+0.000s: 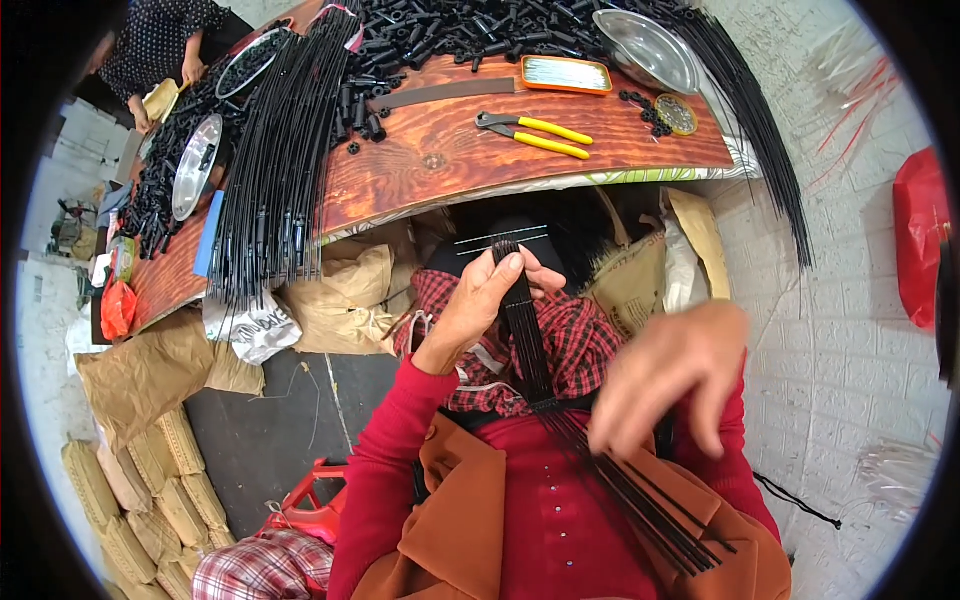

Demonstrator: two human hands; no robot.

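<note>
Rods (528, 340) | bundle run lengthwise from lap to table | top end clasped by left hand (480, 300) | lower part loosely fingered by right hand (672, 375)

We see our left hand (480, 300) gripping a bundle of black rods (530, 350) over our lap, right hand (668, 375) touching them; pliers (535, 132) lie on the worktop (450, 165).

Right hand (672, 375) motion-blurred, its grip indistinct
</note>
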